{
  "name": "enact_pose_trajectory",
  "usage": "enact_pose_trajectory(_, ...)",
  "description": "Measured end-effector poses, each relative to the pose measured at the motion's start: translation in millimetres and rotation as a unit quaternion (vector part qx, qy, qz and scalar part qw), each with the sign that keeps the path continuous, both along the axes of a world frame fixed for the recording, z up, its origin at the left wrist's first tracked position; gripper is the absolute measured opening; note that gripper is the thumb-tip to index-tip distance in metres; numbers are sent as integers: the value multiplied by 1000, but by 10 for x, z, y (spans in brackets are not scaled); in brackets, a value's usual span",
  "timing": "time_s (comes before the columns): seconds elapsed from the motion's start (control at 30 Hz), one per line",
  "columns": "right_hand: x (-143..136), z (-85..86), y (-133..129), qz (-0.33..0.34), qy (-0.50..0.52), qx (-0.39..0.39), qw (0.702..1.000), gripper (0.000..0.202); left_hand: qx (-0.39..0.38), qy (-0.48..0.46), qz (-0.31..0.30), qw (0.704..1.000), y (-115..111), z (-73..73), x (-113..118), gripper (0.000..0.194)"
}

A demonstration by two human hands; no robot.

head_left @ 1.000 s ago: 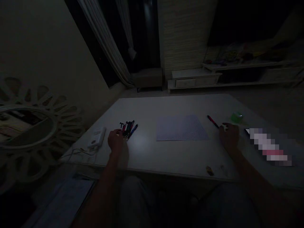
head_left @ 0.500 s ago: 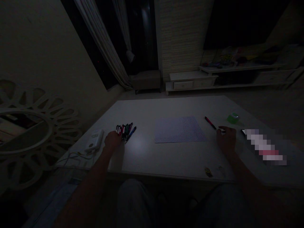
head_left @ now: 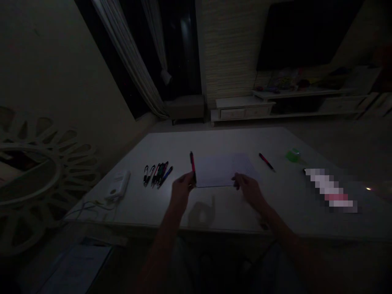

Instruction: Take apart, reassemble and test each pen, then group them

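My left hand point(head_left: 183, 184) is closed on a red and black pen point(head_left: 192, 161), held nearly upright at the left edge of a sheet of paper point(head_left: 219, 169). My right hand point(head_left: 246, 185) hovers by the paper's near right part with its fingers curled together; whether anything is in them is too dark to see. A second red and black pen point(head_left: 267, 161) lies on the white table point(head_left: 171, 212) to the right of the paper. Several pens point(head_left: 159, 173) lie side by side on the left.
A white power strip point(head_left: 119, 183) with cables sits at the table's left. A green see-through object point(head_left: 293, 155) and a pixelated phone-like thing point(head_left: 332, 190) lie on the right. Near the front edge is a small dark item point(head_left: 263, 223). A TV cabinet point(head_left: 245, 110) stands beyond.
My left hand has moved right from the pen group, bringing a red pen to the paper. My right hand has left the other red pen and come left to the paper.
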State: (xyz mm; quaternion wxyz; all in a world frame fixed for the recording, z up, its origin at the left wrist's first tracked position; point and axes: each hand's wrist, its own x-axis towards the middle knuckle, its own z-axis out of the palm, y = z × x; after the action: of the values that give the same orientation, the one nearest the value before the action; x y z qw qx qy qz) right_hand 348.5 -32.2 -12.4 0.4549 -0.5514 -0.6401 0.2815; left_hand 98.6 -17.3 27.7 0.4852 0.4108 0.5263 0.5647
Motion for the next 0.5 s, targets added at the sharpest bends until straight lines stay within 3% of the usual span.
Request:
enact_pose_trajectory(0.07,-268,10,-121,37,0,-21,999,30,-4,-75,-73,995,-158,-116,447,36)
enact_pose_trajectory(0.13,-428,-11,-215,66,-1,-40,997,31,-14,-95,-105,990,-270,-239,712,38)
enact_pose_trajectory(0.23,-481,-36,-287,95,-1,-64,993,32,-7,-29,-98,995,-344,-361,777,42)
enact_pose_trajectory(0.3,-431,-33,-293,106,-3,-77,991,31,52,122,-43,990,-354,-372,684,38)
enact_pose_trajectory(0.33,-393,-27,-288,110,-6,-83,990,29,100,226,-17,969,-355,-359,626,38)
enact_pose_trajectory(0.37,-352,-18,-279,115,-9,-90,989,29,156,336,-7,929,-355,-338,571,40)
enact_pose_trajectory(0.43,-271,3,-259,136,-13,-106,985,31,257,519,-37,815,-351,-293,491,43)
enact_pose_trajectory(0.5,-211,20,-240,144,1,-118,983,35,309,612,-88,723,-336,-268,463,34)
